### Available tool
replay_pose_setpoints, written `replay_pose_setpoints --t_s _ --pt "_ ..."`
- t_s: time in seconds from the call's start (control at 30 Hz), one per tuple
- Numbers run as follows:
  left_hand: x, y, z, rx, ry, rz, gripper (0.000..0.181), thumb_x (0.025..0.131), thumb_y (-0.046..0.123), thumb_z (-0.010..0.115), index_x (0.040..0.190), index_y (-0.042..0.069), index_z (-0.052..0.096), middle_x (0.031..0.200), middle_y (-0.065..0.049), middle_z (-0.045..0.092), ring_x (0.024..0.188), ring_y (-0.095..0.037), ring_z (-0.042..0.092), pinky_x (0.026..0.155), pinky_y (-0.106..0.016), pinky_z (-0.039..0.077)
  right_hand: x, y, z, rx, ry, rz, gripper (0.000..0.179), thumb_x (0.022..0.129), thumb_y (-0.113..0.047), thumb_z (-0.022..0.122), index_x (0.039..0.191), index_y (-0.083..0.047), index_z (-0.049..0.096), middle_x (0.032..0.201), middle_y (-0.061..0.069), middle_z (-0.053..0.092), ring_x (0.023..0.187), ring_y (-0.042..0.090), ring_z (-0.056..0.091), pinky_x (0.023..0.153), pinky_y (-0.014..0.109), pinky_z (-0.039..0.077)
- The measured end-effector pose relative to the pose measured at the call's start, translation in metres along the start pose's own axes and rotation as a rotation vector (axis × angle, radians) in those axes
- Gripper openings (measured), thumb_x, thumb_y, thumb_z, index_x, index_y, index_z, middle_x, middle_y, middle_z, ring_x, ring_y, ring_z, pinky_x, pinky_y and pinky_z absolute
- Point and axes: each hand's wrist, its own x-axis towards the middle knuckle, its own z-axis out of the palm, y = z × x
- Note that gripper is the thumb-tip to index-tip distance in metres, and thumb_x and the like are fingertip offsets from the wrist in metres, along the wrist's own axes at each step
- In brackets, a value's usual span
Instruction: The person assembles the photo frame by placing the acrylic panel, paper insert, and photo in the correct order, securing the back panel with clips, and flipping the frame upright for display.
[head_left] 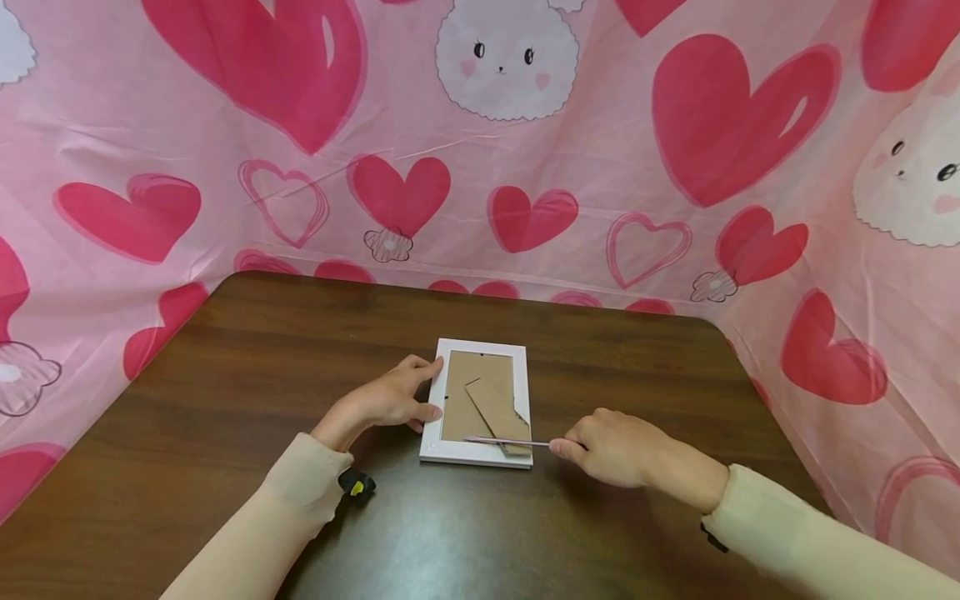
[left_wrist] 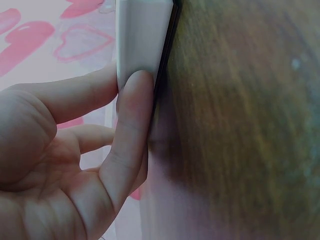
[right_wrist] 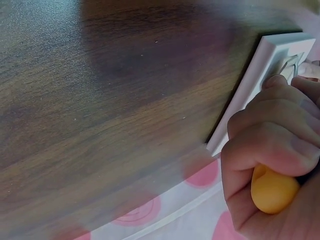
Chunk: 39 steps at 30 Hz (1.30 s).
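Note:
A white picture frame [head_left: 465, 452] lies face down on the table, its brown backing board [head_left: 459, 417] upward. A cardboard stand leg [head_left: 493, 410] slants across the board, and the board's right edge looks torn or chipped near the leg. At the frame's left edge, my left hand [head_left: 386, 400] holds it between thumb and fingers. My right hand [head_left: 615, 446] grips a screwdriver, its yellow handle [right_wrist: 272, 191] showing below the curled fingers. The thin metal shaft [head_left: 510, 441] reaches left across the lower part of the frame and over the leg. Contact at its tip is too small to tell.
The frame lies on a dark brown wooden table [head_left: 300, 350] with rounded far corners. A pink cloth [head_left: 465, 150] printed with hearts and white faces hangs behind and along both sides. Black wrist devices sit at the left cuff [head_left: 303, 479] and right cuff [head_left: 738, 508].

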Motion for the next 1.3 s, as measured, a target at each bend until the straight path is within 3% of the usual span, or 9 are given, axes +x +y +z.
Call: replay_pose_setpoints --t_s 0.3,0.67,1.03,1.3 --pt "0.001 -0.001 0.0 -0.006 -0.002 0.013 0.089 0.095 0.0 0.078 0.167 0.005 0.027 0.157 -0.023 0.03 0.11 -0.031 0.059 0.071 -0.035 0.065 0.0 0.0 0.004 0.059 -0.03 0.013 0.053 0.109 -0.048 0.057 0.061 -0.027 0.052 0.057 -0.013 0.036 0.057 0.008 0.037 0.052 0.031 0.036" --pt "-0.001 0.0 -0.001 0.0 -0.003 0.024 0.089 0.095 0.0 0.077 0.167 0.004 0.026 0.157 -0.025 0.029 0.11 -0.032 0.059 0.07 -0.035 0.065 0.001 0.001 0.01 0.133 -0.062 0.022 0.054 0.11 -0.047 0.056 0.06 -0.025 0.049 0.057 -0.012 0.036 0.056 0.009 0.037 0.05 0.029 0.031" --pt "0.0 -0.001 0.001 0.001 0.001 0.011 0.088 0.095 -0.001 0.077 0.167 0.005 0.027 0.157 -0.024 0.03 0.109 -0.031 0.058 0.07 -0.035 0.065 -0.001 -0.001 0.014 0.189 -0.087 0.048 0.055 0.11 -0.046 0.055 0.061 -0.024 0.05 0.057 -0.011 0.035 0.056 0.01 0.035 0.051 0.029 0.029" --pt "0.0 0.0 0.001 -0.003 0.001 0.006 0.088 0.095 -0.001 0.077 0.168 0.006 0.027 0.158 -0.024 0.029 0.11 -0.032 0.058 0.07 -0.035 0.065 -0.002 0.0 0.018 0.202 -0.094 0.012 0.054 0.111 -0.043 0.054 0.063 -0.019 0.058 0.061 -0.01 0.034 0.059 0.011 0.034 0.054 0.029 0.031"
